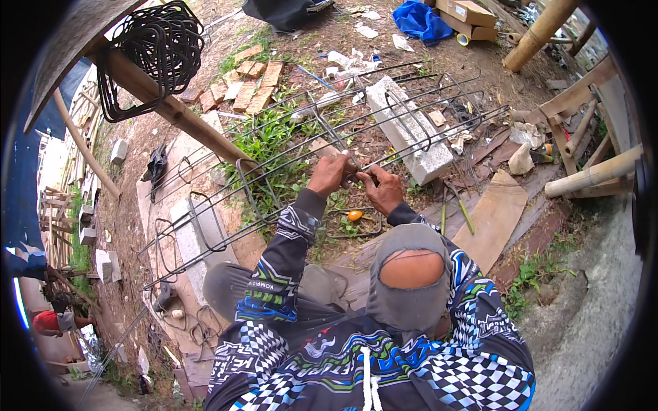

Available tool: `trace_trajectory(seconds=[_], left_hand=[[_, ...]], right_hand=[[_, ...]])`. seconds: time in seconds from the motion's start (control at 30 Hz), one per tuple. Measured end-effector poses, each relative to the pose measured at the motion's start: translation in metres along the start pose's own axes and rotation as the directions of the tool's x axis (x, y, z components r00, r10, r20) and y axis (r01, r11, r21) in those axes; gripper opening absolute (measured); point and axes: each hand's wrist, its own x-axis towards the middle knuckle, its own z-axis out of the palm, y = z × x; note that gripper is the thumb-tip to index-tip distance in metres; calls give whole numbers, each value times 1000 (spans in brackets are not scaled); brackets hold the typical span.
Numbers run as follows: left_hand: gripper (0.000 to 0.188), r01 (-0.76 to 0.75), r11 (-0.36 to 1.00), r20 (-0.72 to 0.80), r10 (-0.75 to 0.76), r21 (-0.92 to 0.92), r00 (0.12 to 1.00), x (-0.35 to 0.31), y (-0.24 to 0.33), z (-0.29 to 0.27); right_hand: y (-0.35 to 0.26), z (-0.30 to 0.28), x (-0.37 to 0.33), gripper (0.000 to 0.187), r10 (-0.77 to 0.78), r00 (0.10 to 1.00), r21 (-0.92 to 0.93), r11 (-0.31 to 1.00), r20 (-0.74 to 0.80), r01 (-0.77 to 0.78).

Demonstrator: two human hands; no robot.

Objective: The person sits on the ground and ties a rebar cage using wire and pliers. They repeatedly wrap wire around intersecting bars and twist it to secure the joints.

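A long steel rebar cage, thin bars with bent stirrups around them, lies aslant before me. It rests on a pale concrete block at the far right and a second block at the near left. My left hand is at one stirrup's corner, its fingers pinched together. Just beside it, my right hand pinches at the same joint, thumb and forefinger closed. What lies between the fingertips is too small to make out. On the ground below the hands is a tool with an orange handle.
A bundle of black stirrups hangs on a bamboo pole at left. Broken bricks lie beyond the cage. Green-handled cutters lie right of my hands, near a flat board. Another person is at far left.
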Motion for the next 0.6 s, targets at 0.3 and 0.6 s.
trace_trajectory(seconds=[0.3, 0.6], left_hand=[[39, 106, 977, 114, -129, 186, 985, 11, 12, -8], [38, -118, 956, 125, 87, 268, 988, 10, 7, 0]], right_hand=[[7, 4, -2, 19, -129, 991, -53, 990, -23, 127], [9, 1, 0, 20, -101, 995, -42, 994, -25, 100]])
